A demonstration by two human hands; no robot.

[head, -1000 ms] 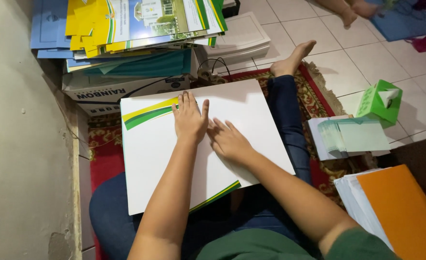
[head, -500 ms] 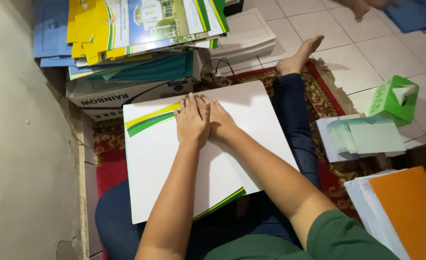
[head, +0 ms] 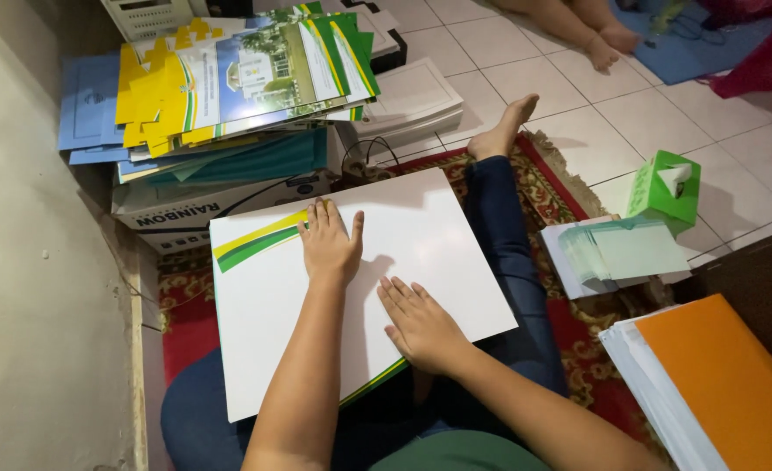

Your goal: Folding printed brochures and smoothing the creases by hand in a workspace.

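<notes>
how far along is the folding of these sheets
Done, it seems: a stack of printed sheets sits piled on the box. In hand: a white sheet lies on the lap, left hand and right hand pressed flat on it. Left: it looks flat, with no crease visible.

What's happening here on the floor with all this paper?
A person sits on a patterned red rug with a large white sheet, striped yellow and green at one corner, across their lap. Both hands lie flat on it, the left hand near the top and the right hand lower down. A heap of printed folders sits on a box ahead, with a green tissue box and an orange-topped stack to the right.
</notes>
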